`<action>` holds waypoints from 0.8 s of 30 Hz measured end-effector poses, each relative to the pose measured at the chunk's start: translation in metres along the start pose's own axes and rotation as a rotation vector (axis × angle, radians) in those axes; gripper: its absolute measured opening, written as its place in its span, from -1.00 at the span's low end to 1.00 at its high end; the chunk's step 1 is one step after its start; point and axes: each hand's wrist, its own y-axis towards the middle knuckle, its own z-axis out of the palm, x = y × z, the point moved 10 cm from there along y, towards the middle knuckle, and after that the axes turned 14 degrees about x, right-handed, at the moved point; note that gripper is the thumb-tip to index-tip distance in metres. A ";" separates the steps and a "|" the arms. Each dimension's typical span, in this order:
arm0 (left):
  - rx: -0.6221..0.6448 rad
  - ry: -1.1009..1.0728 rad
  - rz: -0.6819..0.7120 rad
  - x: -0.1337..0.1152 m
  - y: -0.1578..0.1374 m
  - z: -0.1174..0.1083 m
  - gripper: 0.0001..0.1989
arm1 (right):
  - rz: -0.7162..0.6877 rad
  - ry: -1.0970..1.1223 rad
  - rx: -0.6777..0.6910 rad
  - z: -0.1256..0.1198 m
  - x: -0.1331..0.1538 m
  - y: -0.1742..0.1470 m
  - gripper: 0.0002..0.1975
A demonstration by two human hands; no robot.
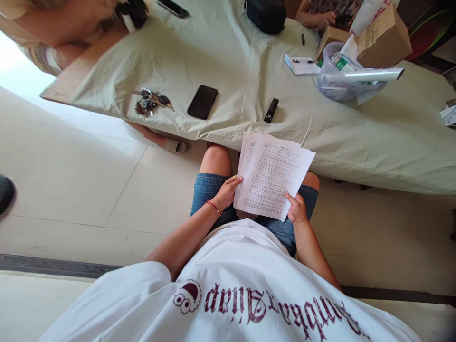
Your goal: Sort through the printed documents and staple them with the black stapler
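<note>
Several loose printed sheets of paper (267, 178) are fanned slightly apart above my lap, their far edges reaching the table's near side. My left hand (228, 192) grips the left edge of the sheets, thumb on top and the other fingers partly hidden. On the right edge, my right hand (296, 208) pinches the sheets with its thumb over the print and its fingers underneath. Just beyond the papers, a small black stapler-like object (271, 110) lies on the cloth. A black smartphone (202, 101) rests to its left.
A green-cloth-covered table (228, 61) stands before me. Keys (151, 100) lie at left; a plastic basket (335, 88) with a roll and a cardboard box (384, 38) stand at right. A black case (266, 14) is at the back. Other people sit at the far side.
</note>
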 end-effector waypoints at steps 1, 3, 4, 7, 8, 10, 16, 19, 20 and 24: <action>-0.011 0.003 0.006 0.000 0.000 -0.001 -0.50 | -0.002 0.007 -0.008 -0.001 0.000 0.000 -0.48; -0.030 0.007 0.013 -0.001 -0.001 -0.002 -0.49 | -0.005 0.020 -0.023 -0.003 0.000 0.000 -0.47; -0.036 0.009 0.015 -0.001 -0.001 -0.002 -0.49 | -0.005 0.026 -0.029 -0.004 -0.001 0.000 -0.46; -0.033 0.033 0.015 -0.001 -0.002 -0.003 -0.49 | 0.000 0.039 -0.037 -0.006 -0.001 0.000 -0.46; -0.027 0.044 0.016 -0.002 -0.002 -0.002 -0.48 | 0.002 0.041 -0.037 -0.006 -0.002 0.000 -0.46; -0.013 0.061 0.022 -0.002 -0.002 -0.001 -0.46 | 0.009 0.044 -0.035 -0.006 -0.002 0.000 -0.46; 0.017 0.061 0.030 -0.002 -0.002 0.003 -0.38 | 0.023 0.033 -0.008 -0.002 -0.001 0.000 -0.47; 0.006 0.061 0.028 -0.004 -0.004 0.005 -0.38 | 0.024 0.026 -0.001 0.000 0.000 -0.001 -0.47; 0.010 0.060 0.021 -0.005 -0.006 0.006 -0.39 | 0.023 0.025 -0.003 0.000 0.001 -0.002 -0.47; 0.035 0.021 -0.012 -0.007 -0.020 0.013 -0.45 | 0.022 0.034 -0.030 0.001 0.002 -0.009 -0.47</action>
